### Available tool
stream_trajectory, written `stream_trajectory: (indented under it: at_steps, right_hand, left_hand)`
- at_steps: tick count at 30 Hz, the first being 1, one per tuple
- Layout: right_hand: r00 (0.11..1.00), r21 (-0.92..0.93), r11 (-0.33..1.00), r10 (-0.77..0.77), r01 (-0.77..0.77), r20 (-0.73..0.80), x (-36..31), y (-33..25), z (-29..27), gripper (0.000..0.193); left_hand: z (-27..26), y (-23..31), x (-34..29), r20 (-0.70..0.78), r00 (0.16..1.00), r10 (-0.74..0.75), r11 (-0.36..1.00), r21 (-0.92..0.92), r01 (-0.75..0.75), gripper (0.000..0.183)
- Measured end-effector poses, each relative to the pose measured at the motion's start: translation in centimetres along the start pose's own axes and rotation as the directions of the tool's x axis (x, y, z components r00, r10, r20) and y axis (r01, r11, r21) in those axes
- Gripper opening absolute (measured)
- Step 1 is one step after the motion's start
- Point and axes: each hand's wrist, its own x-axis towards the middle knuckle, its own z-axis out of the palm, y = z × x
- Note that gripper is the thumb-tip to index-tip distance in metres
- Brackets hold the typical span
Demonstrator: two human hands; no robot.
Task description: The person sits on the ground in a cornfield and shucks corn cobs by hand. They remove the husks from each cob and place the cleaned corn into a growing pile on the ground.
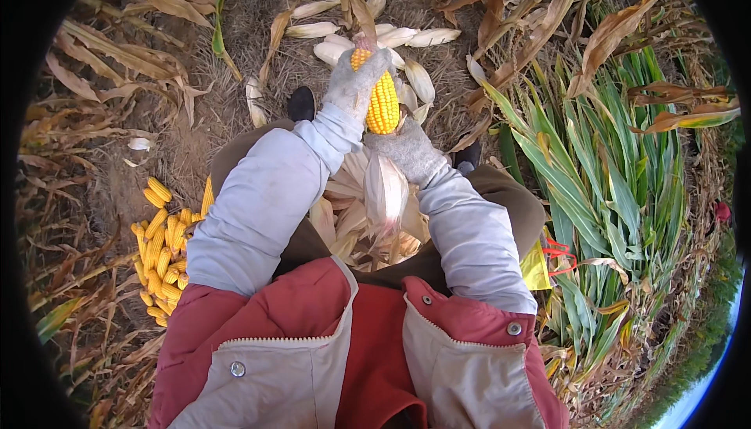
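Observation:
A bare yellow ear of corn (pixel 382 106) is held out in front of me, tilted, with its kernels showing. My left hand (pixel 350 83), in a grey work glove, is closed around its upper part. At its lower end my right hand (pixel 408 150), gloved too, curls its fingers against the ear; their tips are partly hidden. Just under the right hand hangs a pale, pinkish corn husk (pixel 386 194). More dry husks (pixel 344 186) are heaped between my legs. Beyond my hands, several pale unhusked ears (pixel 420 78) lie on the ground.
On the left a pile of husked yellow ears (pixel 163 253) rests on soil. Green corn stalks (pixel 602 171) lie flattened to the right, with a yellow bag with red handles (pixel 537 267) beside my right knee. Dry stalks and leaves (pixel 540 22) surround the spot.

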Motion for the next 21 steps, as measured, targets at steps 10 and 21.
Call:
stream_trajectory:
  at_steps: [10,21]
  right_hand:
    - [0.989,-0.337,0.939,-0.103,0.063,-0.102,-0.8,0.0,0.5,0.040]
    - [0.978,-0.897,0.442,0.182,0.010,0.101,-2.5,-2.8,1.8,0.042]
  left_hand:
    - [0.1,0.0,0.4,0.066,0.997,-0.037,0.999,0.001,0.037,0.030]
    - [-1.0,-0.7,1.5,-0.007,0.972,-0.235,0.970,-0.065,0.234,0.036]
